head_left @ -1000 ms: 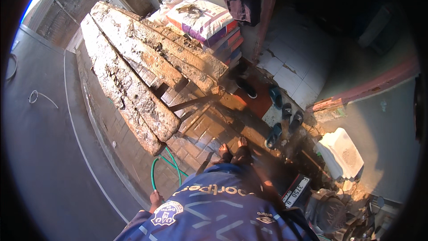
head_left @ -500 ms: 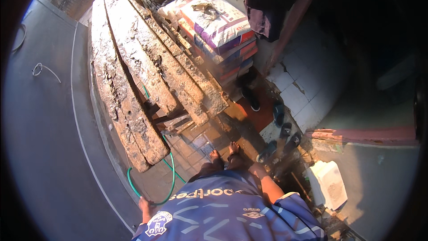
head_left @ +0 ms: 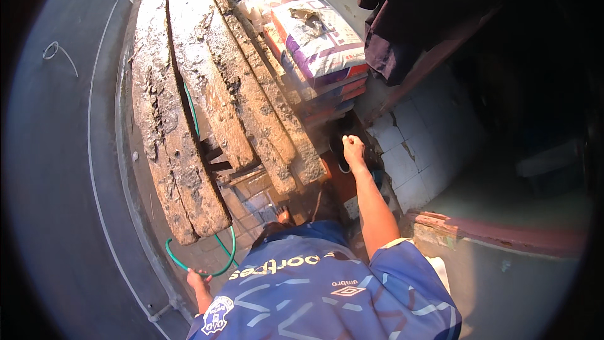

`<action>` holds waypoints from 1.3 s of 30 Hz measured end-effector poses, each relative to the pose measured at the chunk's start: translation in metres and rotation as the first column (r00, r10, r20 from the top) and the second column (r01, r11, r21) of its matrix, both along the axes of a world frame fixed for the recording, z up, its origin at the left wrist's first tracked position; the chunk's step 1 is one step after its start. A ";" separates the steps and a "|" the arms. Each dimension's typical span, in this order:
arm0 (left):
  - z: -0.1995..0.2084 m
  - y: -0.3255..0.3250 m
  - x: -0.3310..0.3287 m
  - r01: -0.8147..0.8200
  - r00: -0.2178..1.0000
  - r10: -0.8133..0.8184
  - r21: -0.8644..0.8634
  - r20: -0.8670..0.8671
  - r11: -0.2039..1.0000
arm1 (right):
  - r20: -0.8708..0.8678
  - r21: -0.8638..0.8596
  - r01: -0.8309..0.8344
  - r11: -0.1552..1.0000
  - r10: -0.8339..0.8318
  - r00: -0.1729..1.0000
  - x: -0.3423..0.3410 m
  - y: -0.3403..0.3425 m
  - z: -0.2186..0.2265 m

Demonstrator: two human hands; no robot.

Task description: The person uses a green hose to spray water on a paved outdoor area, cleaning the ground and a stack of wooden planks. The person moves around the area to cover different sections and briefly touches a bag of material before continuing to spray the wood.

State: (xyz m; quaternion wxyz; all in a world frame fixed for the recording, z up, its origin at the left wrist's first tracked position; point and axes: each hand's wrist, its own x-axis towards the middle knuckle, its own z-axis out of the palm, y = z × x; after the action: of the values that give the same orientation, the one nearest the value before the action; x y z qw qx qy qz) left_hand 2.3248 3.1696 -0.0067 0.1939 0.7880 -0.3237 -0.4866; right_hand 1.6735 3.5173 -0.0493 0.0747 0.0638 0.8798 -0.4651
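Low at the left, my left hand (head_left: 199, 278) is closed around a green hose (head_left: 232, 253), which loops beside it near the end of the planks. My right arm reaches forward, and my right hand (head_left: 353, 149) is closed, held over the floor by a dark shoe. Whatever its fingers hold, if anything, is hidden. Thick, rough wooden planks (head_left: 182, 170) crusted with grey and brown residue lie side by side in front of me, apart from both hands.
Stacked sacks (head_left: 324, 56) stand beyond the planks, against the wall. Dark cloth (head_left: 396, 44) hangs at the upper right. White tiles (head_left: 402, 170) form a raised step on the right. A grey wall (head_left: 56, 170) runs along the left, and wet paving lies around my bare foot (head_left: 283, 215).
My right hand has risen from beside my body and reached forward, now closed. My left hand still grips the hose. The view has shifted, and the planks sit closer to the top edge.
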 end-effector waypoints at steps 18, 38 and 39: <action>0.066 0.124 -0.105 -0.400 0.882 0.453 -0.304 0.129 0.865 | -0.389 0.436 -0.425 0.794 0.592 0.706 -0.362 -0.173 -0.027; 0.067 0.190 -0.156 -0.497 0.856 0.517 -0.311 -0.022 0.810 | 0.111 0.364 -0.524 0.770 0.523 0.845 -0.490 -0.295 0.002; 0.067 0.194 -0.154 -0.509 0.851 0.525 -0.312 -0.039 0.802 | 0.141 0.372 -0.559 0.741 0.550 0.823 -0.488 -0.296 0.005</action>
State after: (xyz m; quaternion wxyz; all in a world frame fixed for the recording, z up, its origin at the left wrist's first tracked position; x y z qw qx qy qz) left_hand 2.1707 3.3633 0.0599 0.4326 0.8173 -0.1739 -0.3387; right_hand 1.1859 3.2210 -0.0446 0.2047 -0.1816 0.9332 -0.2327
